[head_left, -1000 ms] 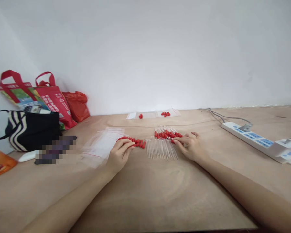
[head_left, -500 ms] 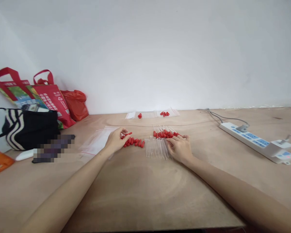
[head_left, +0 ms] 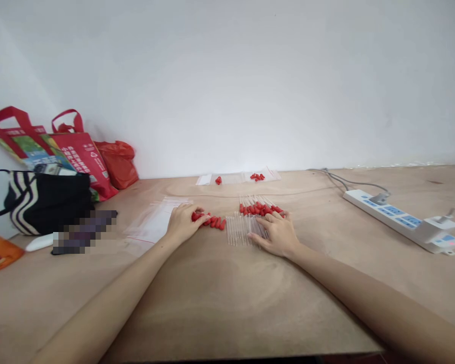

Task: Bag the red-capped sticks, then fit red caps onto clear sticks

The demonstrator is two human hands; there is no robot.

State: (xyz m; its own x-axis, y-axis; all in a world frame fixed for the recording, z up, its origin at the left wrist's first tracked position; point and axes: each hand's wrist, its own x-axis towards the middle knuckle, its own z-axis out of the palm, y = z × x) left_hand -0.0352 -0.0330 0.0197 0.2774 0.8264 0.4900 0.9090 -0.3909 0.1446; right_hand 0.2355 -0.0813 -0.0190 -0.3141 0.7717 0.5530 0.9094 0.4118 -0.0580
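My left hand (head_left: 183, 221) curls over the left end of a loose row of small red bulbs (head_left: 216, 222), with red showing between thumb and forefinger. Its fingertips are partly hidden. My right hand (head_left: 278, 233) lies with its fingers apart, thumb across a row of thin clear tubes (head_left: 238, 231). Its fingertips touch the right side of a heap of red bulbs (head_left: 258, 208). Behind that heap, thin pale tubes (head_left: 252, 199) stick out toward the wall. Clear plastic zip bags (head_left: 151, 222) lie flat beside my left hand.
More small plastic bags (head_left: 231, 178) with red bulbs lie by the wall. A white power strip (head_left: 394, 215) with plugs and cables is at right. Shopping bags (head_left: 85, 156), a black striped bag (head_left: 56, 202) and a white object (head_left: 40, 242) stand or lie at left on the wooden table (head_left: 227, 303).
My left hand has lowered onto the loose red bulbs; a bulb that showed above its fingertips no longer does. My right hand's thumb has spread left across the clear tubes.
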